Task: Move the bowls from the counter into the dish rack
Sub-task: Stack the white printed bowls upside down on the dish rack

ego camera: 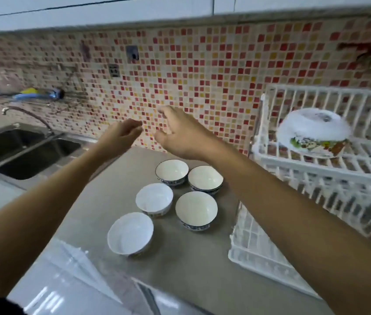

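Several white bowls stand upright on the grey counter [186, 264]: a nearest bowl [130, 233], a middle-left bowl [154, 199], a blue-rimmed bowl [196, 210], and two blue-patterned bowls at the back [172, 171] [205, 179]. A white two-tier dish rack [316, 167] stands at the right. One patterned bowl [311, 130] lies upside down on its upper shelf. My left hand [120, 135] and my right hand [180, 135] hover above the counter beyond the bowls, both empty with fingers apart.
A steel double sink [20, 153] with a curved tap [27, 114] lies at the left. A mosaic-tiled wall [202, 76] backs the counter. White cabinets [111, 10] hang overhead. The rack's lower tier [271, 246] reaches toward the counter's front.
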A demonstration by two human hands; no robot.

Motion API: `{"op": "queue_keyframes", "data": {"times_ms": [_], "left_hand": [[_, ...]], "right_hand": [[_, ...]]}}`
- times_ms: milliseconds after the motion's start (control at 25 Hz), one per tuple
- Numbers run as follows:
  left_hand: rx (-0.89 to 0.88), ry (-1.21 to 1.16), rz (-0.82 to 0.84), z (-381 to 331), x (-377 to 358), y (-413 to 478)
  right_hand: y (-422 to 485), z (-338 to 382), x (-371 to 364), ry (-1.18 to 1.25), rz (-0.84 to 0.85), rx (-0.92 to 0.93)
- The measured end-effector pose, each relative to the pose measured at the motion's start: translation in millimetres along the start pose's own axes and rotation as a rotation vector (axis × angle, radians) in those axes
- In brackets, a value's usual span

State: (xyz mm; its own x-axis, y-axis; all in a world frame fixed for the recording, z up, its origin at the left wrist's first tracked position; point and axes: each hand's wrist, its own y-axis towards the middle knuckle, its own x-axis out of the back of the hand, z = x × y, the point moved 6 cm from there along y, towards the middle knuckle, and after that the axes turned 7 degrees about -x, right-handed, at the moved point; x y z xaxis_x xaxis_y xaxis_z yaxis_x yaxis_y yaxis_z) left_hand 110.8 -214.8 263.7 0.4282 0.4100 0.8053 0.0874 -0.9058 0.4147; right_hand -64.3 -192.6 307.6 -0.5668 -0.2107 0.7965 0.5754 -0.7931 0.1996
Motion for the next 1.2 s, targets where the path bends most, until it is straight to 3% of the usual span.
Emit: {"op": "queue_keyframes", "data": {"times_ms": [200,360,480,600,800,920,1040,1200], "left_hand": [[0.209,0.108,0.274,117,-57,-76],[0.424,0.14,0.573,187,-124,-142],[0.593,-0.044,0.582,205,-161,-179],[0.642,-0.196,0.576,205,-175,-189],[0.717,-0.308,0.651,213,-155,-179],[0.657,-0.268,0.667,208,-126,-157],[0.572,-0.436,0.485,190,-90,-117],[0.319,-0.57,0.312,127,-47,-57]], "right_hand": [[20,-66,-175,-0.104,0.269,-0.352],[0,-137,-292,0.075,0.371,-0.673],[-22,-150,-335,0.222,0.431,-0.875],[-28,-152,-357,0.288,0.398,-0.875],[-17,-138,-344,0.365,0.488,-0.732],[-4,-118,-309,0.442,0.5,-0.603],[12,-98,-248,0.584,0.268,-0.639],[26,-63,-150,0.477,0.091,-0.557]]}}
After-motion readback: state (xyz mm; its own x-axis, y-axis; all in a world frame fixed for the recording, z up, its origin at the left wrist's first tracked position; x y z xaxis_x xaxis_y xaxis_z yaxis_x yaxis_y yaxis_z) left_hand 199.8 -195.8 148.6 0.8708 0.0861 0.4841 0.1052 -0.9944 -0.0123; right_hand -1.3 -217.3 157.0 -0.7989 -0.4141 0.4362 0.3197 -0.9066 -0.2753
